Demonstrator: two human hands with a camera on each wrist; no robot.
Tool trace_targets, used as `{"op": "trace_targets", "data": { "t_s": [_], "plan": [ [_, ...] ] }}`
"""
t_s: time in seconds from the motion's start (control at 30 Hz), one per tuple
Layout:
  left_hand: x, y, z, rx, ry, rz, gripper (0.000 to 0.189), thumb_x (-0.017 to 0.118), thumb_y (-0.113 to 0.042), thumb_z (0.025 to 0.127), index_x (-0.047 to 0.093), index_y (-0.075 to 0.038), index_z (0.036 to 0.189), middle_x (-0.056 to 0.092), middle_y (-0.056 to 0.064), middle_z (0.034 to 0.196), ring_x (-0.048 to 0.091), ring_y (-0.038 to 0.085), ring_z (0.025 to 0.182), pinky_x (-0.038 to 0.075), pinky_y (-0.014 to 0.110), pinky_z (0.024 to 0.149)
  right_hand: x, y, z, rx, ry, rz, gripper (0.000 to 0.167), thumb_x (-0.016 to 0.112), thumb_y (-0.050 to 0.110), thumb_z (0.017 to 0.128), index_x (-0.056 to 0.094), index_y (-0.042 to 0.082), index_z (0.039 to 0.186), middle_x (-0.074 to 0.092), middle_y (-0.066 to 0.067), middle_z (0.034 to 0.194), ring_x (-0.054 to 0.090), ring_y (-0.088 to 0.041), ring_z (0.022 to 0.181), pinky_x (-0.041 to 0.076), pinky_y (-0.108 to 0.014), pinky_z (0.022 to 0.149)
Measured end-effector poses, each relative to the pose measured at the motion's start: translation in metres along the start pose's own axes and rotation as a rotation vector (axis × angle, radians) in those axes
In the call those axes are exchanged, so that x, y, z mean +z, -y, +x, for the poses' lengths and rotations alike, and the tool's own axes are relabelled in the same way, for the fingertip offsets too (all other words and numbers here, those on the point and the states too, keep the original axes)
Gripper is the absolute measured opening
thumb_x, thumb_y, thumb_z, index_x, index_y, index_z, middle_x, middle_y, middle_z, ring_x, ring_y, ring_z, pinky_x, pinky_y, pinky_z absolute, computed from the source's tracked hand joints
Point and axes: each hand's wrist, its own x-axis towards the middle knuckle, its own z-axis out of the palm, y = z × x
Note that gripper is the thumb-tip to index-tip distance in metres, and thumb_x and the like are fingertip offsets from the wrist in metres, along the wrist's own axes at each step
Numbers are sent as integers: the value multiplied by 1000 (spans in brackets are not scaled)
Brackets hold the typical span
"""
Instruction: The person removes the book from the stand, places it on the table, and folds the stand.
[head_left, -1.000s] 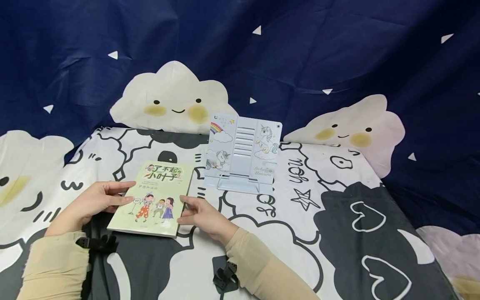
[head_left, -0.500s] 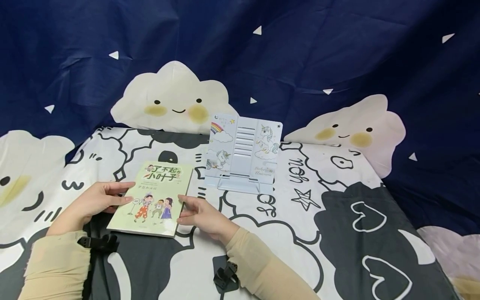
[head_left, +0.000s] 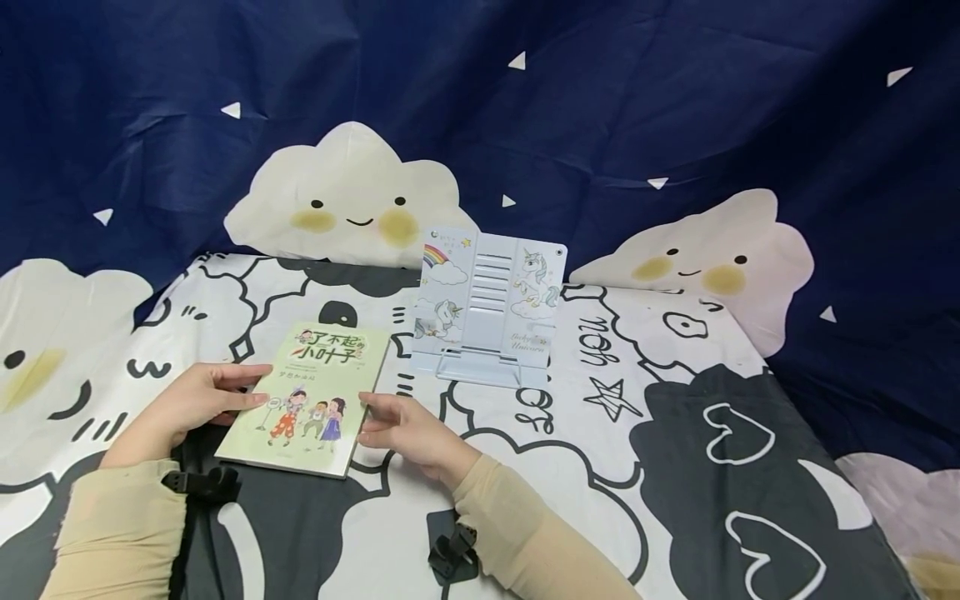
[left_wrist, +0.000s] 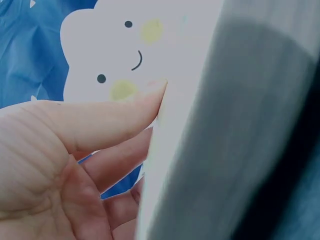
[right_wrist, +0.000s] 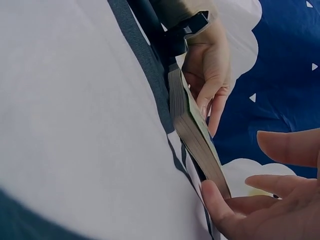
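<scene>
A pale green book [head_left: 300, 425] with cartoon figures and Chinese characters on its cover lies face up on the patterned cloth. My left hand [head_left: 187, 404] holds its left edge. In the left wrist view the thumb [left_wrist: 110, 117] presses on the book, while the other fingers pass behind it. At the opposite edge is my right hand [head_left: 412, 433]. Its fingers [right_wrist: 216, 202] touch the book's page edges in the right wrist view, with the thumb [right_wrist: 290, 146] held apart. Behind and to the right stands a pale blue unicorn book stand [head_left: 491, 304], tilted back, nothing on its ledge.
A black, white and grey cartoon cloth [head_left: 592, 517] covers the surface under the book and stand. Dark blue fabric [head_left: 600, 108] printed with smiling clouds rises behind. Dark straps [head_left: 202, 483] sit at both wrists.
The book's near right corner has shifted very slightly left. Both hands stay at its edges, and the book stand has not moved.
</scene>
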Motion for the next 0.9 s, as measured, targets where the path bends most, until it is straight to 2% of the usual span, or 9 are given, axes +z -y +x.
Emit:
{"op": "trace_targets", "data": {
  "t_s": [0.17, 0.37, 0.63, 0.77, 0.9],
  "plan": [
    [0, 0, 0, 6, -5, 1, 67, 71, -21, 93, 42, 6, 146, 42, 36, 145, 71, 8, 84, 60, 33, 72, -2, -2, 1, 11, -22, -29, 60, 66, -1, 89, 46, -2, 146, 51, -16, 147, 56, -25, 124, 46, -36, 108],
    [0, -3, -2, -5, -6, 10, 68, 73, -23, 91, 43, 7, 145, 44, 35, 144, 73, 12, 84, 61, 35, 73, -3, -2, 1, -3, -27, -30, 58, 65, -2, 89, 47, -4, 144, 53, -17, 145, 57, -26, 124, 47, -34, 106],
    [0, -6, 0, -35, -34, 40, 68, 75, -23, 89, 47, 8, 142, 59, 30, 132, 72, 13, 82, 61, 33, 71, -3, 0, 1, -9, -30, -23, 56, 65, -1, 89, 48, -5, 143, 54, -18, 143, 58, -29, 125, 47, -35, 107],
    [1, -8, -1, -35, -49, 59, 70, 77, -24, 88, 47, 8, 142, 55, 31, 137, 71, 11, 83, 60, 32, 71, -5, 2, 0, 5, -43, -56, 55, 66, 2, 90, 49, -4, 142, 57, -20, 138, 58, -29, 123, 47, -38, 107],
    [1, -10, -2, -5, -81, 117, 71, 77, -26, 87, 47, 7, 143, 51, 33, 140, 68, 10, 86, 60, 31, 71, -10, 4, -1, 4, -61, -103, 54, 66, 6, 91, 51, -4, 141, 62, -22, 129, 62, -28, 117, 49, -40, 105]
  ]
}}
